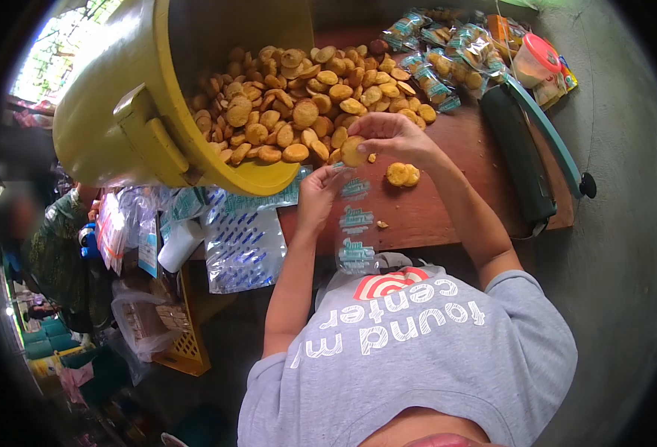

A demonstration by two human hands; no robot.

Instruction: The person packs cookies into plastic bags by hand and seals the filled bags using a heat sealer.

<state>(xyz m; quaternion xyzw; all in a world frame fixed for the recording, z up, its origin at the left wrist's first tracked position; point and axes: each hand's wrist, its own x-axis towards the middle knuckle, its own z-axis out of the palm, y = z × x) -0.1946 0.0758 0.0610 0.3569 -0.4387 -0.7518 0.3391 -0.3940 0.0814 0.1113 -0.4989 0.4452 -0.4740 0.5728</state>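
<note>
My left hand pinches the top of a clear plastic bag with teal bakery print, which hangs down toward my shirt. My right hand holds a round golden cookie between thumb and fingers, right at the bag's upper end. Beside my right wrist, a couple of cookies lie on the reddish-brown table among crumbs. Past both hands, a big heap of cookies spills from a tipped yellow tub onto the table.
A dark bag sealer with a teal arm stands at the right. Filled cookie packs and a red-lidded container are at the back right. Printed plastic sheets, a yellow crate and a person are to the left.
</note>
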